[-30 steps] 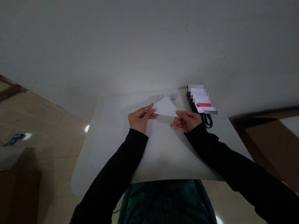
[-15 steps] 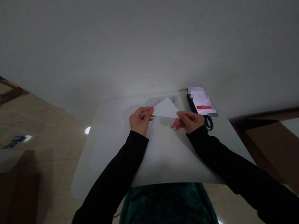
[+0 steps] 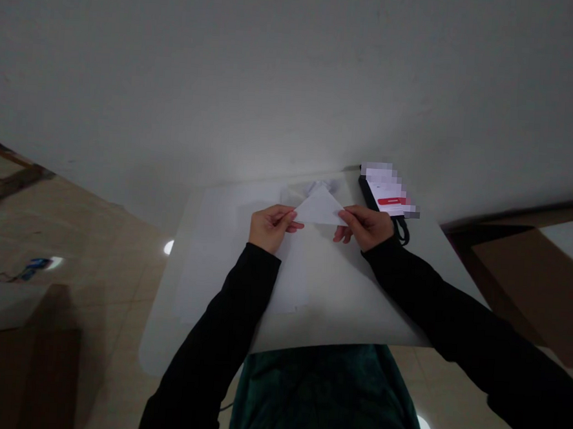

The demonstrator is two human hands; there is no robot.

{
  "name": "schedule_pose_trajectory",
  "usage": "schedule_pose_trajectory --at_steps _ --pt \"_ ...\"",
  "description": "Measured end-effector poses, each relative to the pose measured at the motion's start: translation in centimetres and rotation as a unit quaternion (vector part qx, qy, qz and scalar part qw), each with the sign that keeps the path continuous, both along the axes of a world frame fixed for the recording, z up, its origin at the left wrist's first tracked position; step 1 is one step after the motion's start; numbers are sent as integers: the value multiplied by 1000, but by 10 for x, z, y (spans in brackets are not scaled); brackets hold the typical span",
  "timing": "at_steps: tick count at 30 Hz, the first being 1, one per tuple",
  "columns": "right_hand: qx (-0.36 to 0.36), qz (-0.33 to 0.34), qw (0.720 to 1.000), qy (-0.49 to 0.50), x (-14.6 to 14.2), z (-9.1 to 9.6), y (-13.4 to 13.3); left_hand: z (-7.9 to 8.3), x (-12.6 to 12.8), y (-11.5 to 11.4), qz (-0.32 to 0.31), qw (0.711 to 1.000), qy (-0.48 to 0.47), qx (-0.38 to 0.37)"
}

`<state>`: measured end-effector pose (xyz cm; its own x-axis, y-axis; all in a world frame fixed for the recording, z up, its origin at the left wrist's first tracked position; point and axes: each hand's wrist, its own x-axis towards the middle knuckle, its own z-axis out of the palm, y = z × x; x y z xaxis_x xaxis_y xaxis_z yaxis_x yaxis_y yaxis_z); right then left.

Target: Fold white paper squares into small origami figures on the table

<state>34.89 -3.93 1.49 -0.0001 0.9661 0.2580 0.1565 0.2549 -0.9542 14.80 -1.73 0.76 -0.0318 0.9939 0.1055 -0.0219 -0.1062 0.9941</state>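
A piece of white paper folded into a triangle [image 3: 320, 208] is held above the table, its point facing away from me. My left hand [image 3: 270, 228] pinches its left corner between thumb and fingers. The right corner is pinched by my right hand [image 3: 367, 228], whose lower fingers curl beneath. White paper sheets [image 3: 211, 255] lie flat on the table below and left of my left hand. Beyond the triangle sits a crumpled whitish piece [image 3: 334, 184], partly hidden by it; I cannot make out what it is.
The white table [image 3: 357, 322] stands against a grey wall [image 3: 285, 78]. Behind my right hand, a device with a lit, blurred screen [image 3: 382, 188] rests on it, a black strap [image 3: 402, 231] at its near end. Brown cardboard [image 3: 529, 281] is at the right, a wooden stool [image 3: 8, 165] far left.
Both hands keep their pinch on the paper triangle. My left fingers have slid slightly right under its lower edge, and the paper has tilted a little. The view has shifted slightly.
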Motion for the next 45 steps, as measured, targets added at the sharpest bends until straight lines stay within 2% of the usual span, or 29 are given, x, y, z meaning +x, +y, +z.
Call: schedule_pose_trajectory --at_steps 4,8,12,15,19,21,25,30,33,37,40,42,45 --pt "-33 0 998 57 1 1 4 5 -5 0 -55 998 29 1" --pt "-50 -14 997 64 6 4 6 6 -7 2 -96 995 40 -10" --pt "-55 -23 995 77 9 7 6 3 -9 5 -89 992 69 50" --pt "-60 -22 994 88 10 8 6 3 -10 5 -78 990 93 69" --pt "-77 -5 987 138 5 5 5 12 -10 -1 -41 991 76 98" --pt "-118 22 976 183 2 3 3 19 -9 -5 -41 992 56 104" --pt "-250 63 935 245 -5 3 -1 27 -3 -12 -70 991 65 95" --pt "-350 116 883 290 -14 2 -9 13 10 -16 -77 980 89 157" --pt "-369 168 870 279 -19 -1 -15 4 19 -20 -121 981 40 144" --pt "-352 202 881 241 -24 -2 -19 1 30 -24 -186 975 -54 111" --pt "-308 188 910 203 -24 -1 -20 1 32 -24 -169 978 -74 103" --pt "-249 151 943 158 -22 -2 -20 0 32 -23 -147 983 -69 85" --pt "-122 75 989 44 -20 -3 -22 -3 29 -21 -136 987 -63 66"
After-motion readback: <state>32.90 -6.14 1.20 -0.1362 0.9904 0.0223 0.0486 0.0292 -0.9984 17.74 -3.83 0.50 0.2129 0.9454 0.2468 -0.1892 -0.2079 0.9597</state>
